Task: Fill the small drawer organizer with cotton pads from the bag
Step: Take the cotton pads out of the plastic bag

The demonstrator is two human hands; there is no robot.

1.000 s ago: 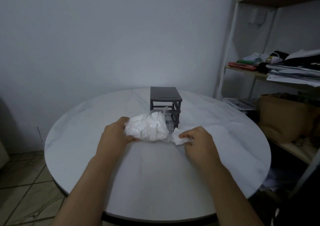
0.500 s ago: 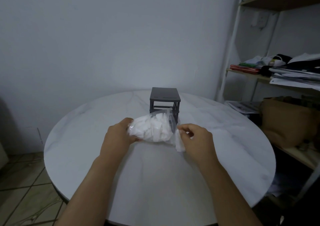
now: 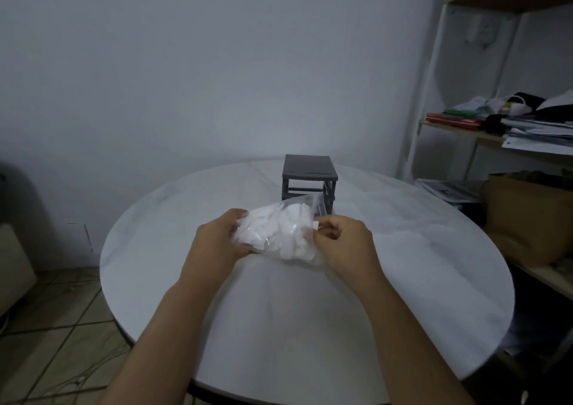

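Note:
A clear plastic bag (image 3: 279, 232) full of white cotton pads is held just above the round white marble table (image 3: 403, 265). My left hand (image 3: 217, 243) grips the bag's left end. My right hand (image 3: 344, 243) has curled fingers that pinch the bag's right end, near its opening. Behind the bag stands a small dark grey drawer organizer (image 3: 308, 177); its upper slot shows as an open frame, and the bag hides its lower front.
A white metal shelf unit (image 3: 431, 101) stands at the right with stacked papers and clothes (image 3: 527, 125) and a brown paper bag (image 3: 533, 218). A plain wall is behind the table. Tiled floor (image 3: 55, 327) with cables lies at the lower left.
Both hands have lifted the bag off the table and drawn it closer. My right hand has moved from the table-level corner up to the bag's right end.

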